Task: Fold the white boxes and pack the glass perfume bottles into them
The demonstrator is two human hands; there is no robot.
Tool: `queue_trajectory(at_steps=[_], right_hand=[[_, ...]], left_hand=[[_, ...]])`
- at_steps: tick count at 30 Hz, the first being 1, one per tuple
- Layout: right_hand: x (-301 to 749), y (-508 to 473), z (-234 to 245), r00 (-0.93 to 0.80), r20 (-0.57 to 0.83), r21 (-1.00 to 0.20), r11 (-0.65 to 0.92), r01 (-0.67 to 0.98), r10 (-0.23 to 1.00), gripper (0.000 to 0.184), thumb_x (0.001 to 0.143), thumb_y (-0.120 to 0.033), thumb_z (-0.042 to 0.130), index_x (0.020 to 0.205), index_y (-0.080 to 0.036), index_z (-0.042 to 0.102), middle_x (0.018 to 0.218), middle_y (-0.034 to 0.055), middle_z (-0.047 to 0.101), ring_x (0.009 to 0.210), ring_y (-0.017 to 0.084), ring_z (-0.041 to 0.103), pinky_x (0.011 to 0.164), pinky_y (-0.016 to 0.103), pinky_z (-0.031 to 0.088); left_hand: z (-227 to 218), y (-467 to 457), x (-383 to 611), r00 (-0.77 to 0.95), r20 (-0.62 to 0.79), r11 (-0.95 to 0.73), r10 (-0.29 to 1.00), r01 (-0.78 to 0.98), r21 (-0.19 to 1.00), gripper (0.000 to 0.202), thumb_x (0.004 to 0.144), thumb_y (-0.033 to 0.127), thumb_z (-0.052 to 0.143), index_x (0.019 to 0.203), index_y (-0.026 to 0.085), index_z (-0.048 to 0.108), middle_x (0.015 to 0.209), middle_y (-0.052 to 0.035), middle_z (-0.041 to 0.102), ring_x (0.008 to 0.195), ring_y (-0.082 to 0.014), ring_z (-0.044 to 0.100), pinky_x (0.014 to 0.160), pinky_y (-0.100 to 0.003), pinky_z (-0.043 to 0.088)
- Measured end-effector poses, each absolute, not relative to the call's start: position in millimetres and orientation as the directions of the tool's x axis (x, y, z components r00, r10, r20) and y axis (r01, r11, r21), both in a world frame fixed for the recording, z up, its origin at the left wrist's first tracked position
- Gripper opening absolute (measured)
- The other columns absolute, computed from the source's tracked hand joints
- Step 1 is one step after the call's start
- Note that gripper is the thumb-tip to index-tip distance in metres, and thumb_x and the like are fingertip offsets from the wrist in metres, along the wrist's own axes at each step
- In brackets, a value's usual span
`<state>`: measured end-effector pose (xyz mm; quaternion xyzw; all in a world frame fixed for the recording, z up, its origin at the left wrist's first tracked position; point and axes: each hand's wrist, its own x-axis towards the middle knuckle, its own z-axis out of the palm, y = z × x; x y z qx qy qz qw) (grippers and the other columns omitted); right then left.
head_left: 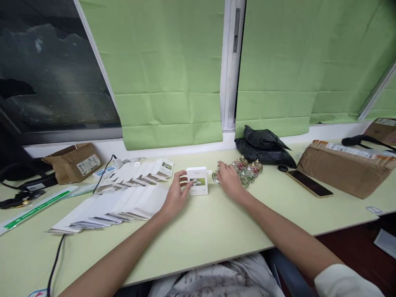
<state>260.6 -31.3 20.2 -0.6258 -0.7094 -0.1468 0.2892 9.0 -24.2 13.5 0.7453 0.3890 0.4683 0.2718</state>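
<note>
A small white box point(198, 180) with a green picture stands on the pale green table point(201, 235). My left hand point(176, 194) holds its left side, fingers curled around it. My right hand point(228, 180) lies just right of the box, fingers closed on a small clear glass ornament point(215, 176) at the edge of a cluster of several glass ornaments point(249, 170) with red and green inside.
Two rows of flat folded white boxes point(123, 198) spread out left of my hands. A black cable point(57, 260) runs across them. A black bag point(262, 146), a phone point(309, 183), and brown parcels point(343, 167) lie to the right. A torn brown parcel point(74, 161) sits far left.
</note>
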Motion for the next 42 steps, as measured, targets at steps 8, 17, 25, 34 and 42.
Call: queue_trajectory(at_steps=[8,17,25,34,42], right_hand=[[255.8,-31.7,13.2,-0.033,0.571,-0.291,0.24,0.926,0.82,0.038,0.1,-0.017,0.052,0.137,-0.014,0.047,0.112,0.0153,0.07,0.107,0.031,0.062,0.091,0.038,0.046],[257.6,-31.8,16.2,0.073,0.564,-0.418,0.208,0.885,0.823,0.013,0.099,-0.02,0.053,0.112,-0.019,0.057,0.098,0.0105,0.069,0.094,0.028,0.061,0.08,0.035,0.044],[247.3,-50.6,33.9,0.24,0.775,-0.589,0.53,0.609,0.585,0.03,0.104,-0.04,0.048,0.128,-0.022,0.053,0.127,0.0124,0.063,0.102,0.025,0.06,0.092,0.04,0.049],[225.5,-66.9,29.5,0.143,0.749,-0.634,0.639,0.435,0.647,0.032,0.103,-0.043,0.051,0.129,-0.024,0.052,0.125,0.0117,0.065,0.101,0.024,0.065,0.09,0.04,0.056],[222.2,-63.6,27.6,0.123,0.714,-0.678,0.638,0.364,0.689,0.033,0.104,-0.041,0.051,0.132,-0.025,0.051,0.126,0.0101,0.063,0.11,0.024,0.065,0.093,0.038,0.055]], left_hand=[[15.8,-24.5,9.6,0.319,0.57,-0.652,0.757,0.32,0.688,0.034,0.103,0.038,0.053,0.135,0.028,0.044,0.142,-0.0099,0.051,0.12,-0.0228,0.063,0.097,-0.041,0.057],[17.4,-24.0,5.4,0.475,0.708,-0.832,0.524,0.462,0.306,0.018,0.105,0.026,0.047,0.123,0.029,0.049,0.15,-0.0107,0.045,0.109,-0.0202,0.063,0.084,-0.037,0.057],[18.1,-24.6,3.5,0.553,0.674,-0.839,0.49,0.509,0.192,0.021,0.104,0.019,0.04,0.116,0.026,0.057,0.142,-0.0112,0.052,0.125,-0.026,0.057,0.1,-0.046,0.051],[19.2,-26.4,6.7,0.491,0.706,-0.846,0.511,0.431,0.313,0.026,0.106,0.022,0.045,0.131,0.03,0.047,0.135,-0.0097,0.057,0.131,-0.0243,0.056,0.109,-0.045,0.048],[12.3,-29.7,11.5,0.395,0.67,-0.778,0.628,0.317,0.543,0.045,0.105,0.032,0.05,0.143,0.031,0.028,0.142,-0.0107,0.05,0.131,-0.0223,0.056,0.112,-0.047,0.048]])
